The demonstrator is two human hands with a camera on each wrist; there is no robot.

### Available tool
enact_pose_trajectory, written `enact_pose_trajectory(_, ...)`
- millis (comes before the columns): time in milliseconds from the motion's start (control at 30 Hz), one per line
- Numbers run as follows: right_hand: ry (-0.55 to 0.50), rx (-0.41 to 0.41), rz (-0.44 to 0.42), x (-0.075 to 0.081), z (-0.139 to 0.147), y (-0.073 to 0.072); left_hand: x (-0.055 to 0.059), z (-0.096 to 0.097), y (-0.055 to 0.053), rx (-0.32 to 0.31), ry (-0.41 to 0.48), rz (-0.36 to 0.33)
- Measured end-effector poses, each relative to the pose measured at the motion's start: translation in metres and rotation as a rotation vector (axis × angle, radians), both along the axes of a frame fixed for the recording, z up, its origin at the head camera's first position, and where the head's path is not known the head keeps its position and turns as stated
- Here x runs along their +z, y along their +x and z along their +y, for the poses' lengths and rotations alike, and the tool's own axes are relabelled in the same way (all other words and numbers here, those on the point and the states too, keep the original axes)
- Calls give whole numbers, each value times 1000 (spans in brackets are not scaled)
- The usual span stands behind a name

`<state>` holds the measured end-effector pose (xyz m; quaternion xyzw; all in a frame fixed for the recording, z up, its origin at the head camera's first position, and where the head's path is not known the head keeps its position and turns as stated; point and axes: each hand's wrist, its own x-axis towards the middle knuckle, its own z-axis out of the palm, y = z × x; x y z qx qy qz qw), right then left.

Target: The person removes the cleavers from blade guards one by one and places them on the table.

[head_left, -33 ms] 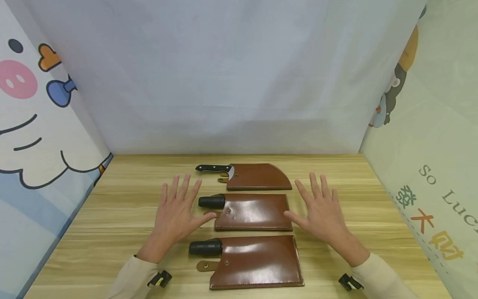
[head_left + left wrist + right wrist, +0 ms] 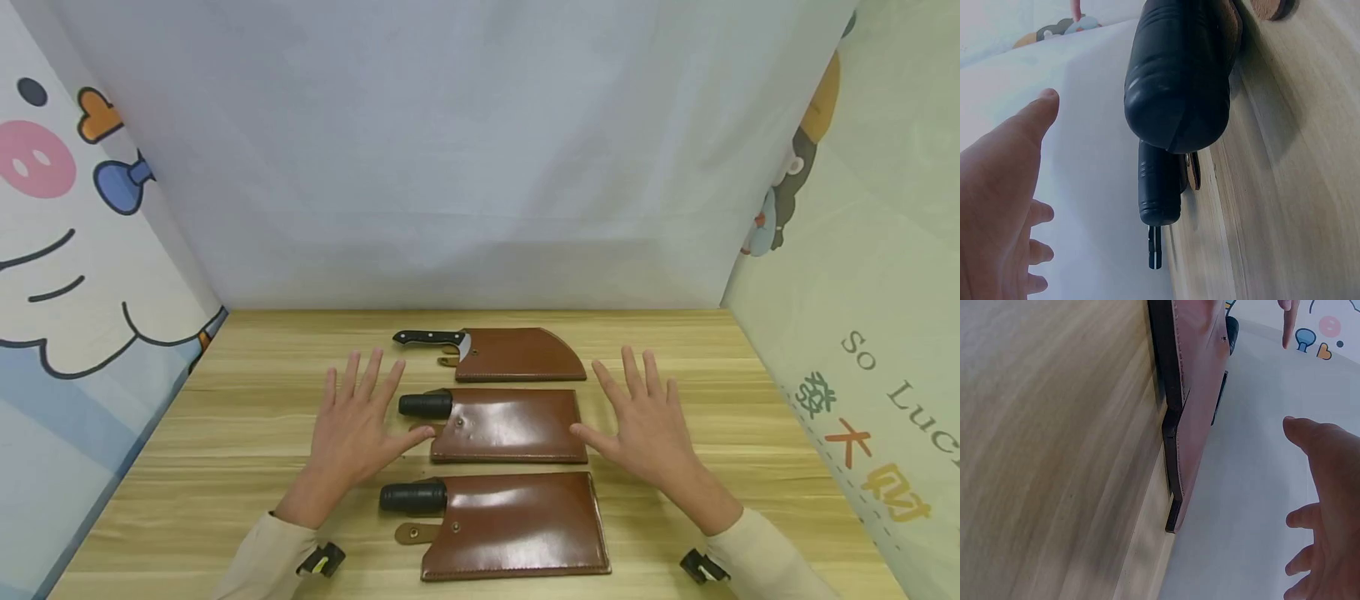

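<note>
Three knives in brown leather sheaths lie in a column on the wooden table, handles toward the left. The far sheathed knife has a curved tip and a black riveted handle. Behind the near sheathed knife lies the middle sheathed knife; both have rounded black handles. My left hand is spread beside the middle knife's handle, its thumb overlapping the sheath's strap in the head view. On the other side my right hand is spread, thumb by the middle sheath's right end. Both hands hold nothing.
A white cloth hangs along the table's back edge. Printed cartoon cloths stand at the left and right. Wood tabletop extends on both sides of the knives. Dark straps sit at both cuffs.
</note>
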<state>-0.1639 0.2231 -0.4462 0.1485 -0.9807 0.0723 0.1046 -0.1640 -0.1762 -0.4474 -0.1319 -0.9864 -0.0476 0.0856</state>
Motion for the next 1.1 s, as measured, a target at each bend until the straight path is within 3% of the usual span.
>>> enact_pose_trajectory(200,4,-4,-13,3,1,4,0,0,2,-8,4,11)
enact_pose_trajectory(533,28,3,5,5,5,17,-1,-5,15,-15,37,-16)
enact_pose_trajectory(867,36,42,7,2,9,35,-13,-14,37,-27,55,-32)
enact_pose_trajectory(1100,63,74,-25,-1,10,52,-18,-19,59,-81,35,-39)
